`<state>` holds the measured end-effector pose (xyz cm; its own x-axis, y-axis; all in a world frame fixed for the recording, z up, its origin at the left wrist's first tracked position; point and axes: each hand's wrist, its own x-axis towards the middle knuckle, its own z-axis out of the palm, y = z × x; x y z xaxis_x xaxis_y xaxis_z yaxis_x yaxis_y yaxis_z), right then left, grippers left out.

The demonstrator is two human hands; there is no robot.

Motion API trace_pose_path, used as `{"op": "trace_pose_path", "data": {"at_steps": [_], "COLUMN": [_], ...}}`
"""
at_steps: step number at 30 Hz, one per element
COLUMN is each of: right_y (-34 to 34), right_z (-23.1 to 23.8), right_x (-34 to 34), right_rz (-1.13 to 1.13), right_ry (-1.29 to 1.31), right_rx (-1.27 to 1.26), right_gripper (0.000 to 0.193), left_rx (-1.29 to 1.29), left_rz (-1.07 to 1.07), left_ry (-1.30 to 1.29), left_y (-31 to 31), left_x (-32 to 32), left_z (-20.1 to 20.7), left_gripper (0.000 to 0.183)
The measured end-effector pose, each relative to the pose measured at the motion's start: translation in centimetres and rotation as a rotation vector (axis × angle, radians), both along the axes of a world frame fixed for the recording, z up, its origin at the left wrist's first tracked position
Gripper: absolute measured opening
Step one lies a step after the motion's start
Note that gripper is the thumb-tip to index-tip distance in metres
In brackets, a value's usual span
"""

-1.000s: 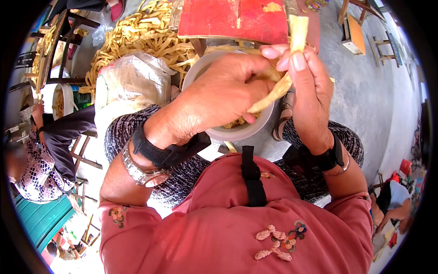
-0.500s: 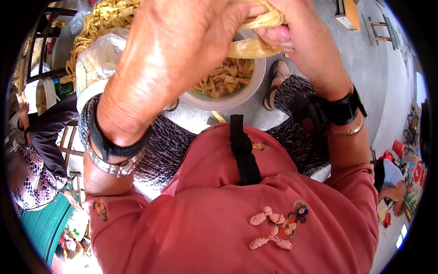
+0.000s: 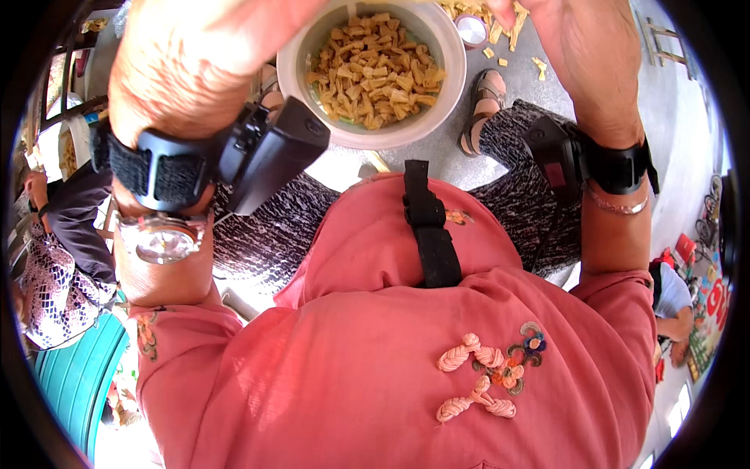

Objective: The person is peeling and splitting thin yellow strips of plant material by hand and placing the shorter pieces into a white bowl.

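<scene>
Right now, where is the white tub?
In the head view, the white tub is at the top, slightly left of centre, with the person's right sandaled foot close by on its right.

The left hand (image 3: 215, 35) fills the upper left of the frame, cut by the top edge. The right hand (image 3: 590, 47), at the upper right, is cropped too; neither grip is visible. The left forearm (image 3: 160, 277) and right forearm (image 3: 619, 238) rise nearly upright, well apart.

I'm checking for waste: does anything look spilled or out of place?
Yes: loose yellow pieces lie on the grey floor right of the white tub, apart from the pieces inside it, perhaps dropped.
</scene>
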<state>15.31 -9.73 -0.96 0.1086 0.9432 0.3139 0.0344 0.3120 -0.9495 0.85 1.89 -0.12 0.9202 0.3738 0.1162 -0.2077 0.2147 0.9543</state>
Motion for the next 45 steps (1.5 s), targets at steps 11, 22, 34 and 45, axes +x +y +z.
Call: {"op": "trace_pose_path", "data": {"at_steps": [11,22,34,45], "right_y": [-1.4,-3.8,-3.5,-0.5], "right_z": [1.8,1.7,0.5,-0.1], "right_x": [-0.3,0.3,1.0,-2.2], "right_rz": [-0.39,-0.393,-0.374,-0.224], "right_ry": [0.11,-0.147,-0.292,0.054], "right_rx": [-0.303,-0.329,-0.419,-0.429], "right_gripper": [0.037,0.047,0.053,0.042], "left_rx": [-0.181,-0.613,0.414,0.377], "left_rz": [-0.021,-0.093,0.419,0.348], "left_ry": [-0.062,-0.221,-0.201,-0.044], "left_y": [-1.4,-3.6,-3.7,-1.9], "left_x": [0.2,-0.2,-0.2,-1.4], "left_z": [0.6,1.5,0.4,-0.2], "left_gripper": [0.018,0.024,0.015,0.028]}}
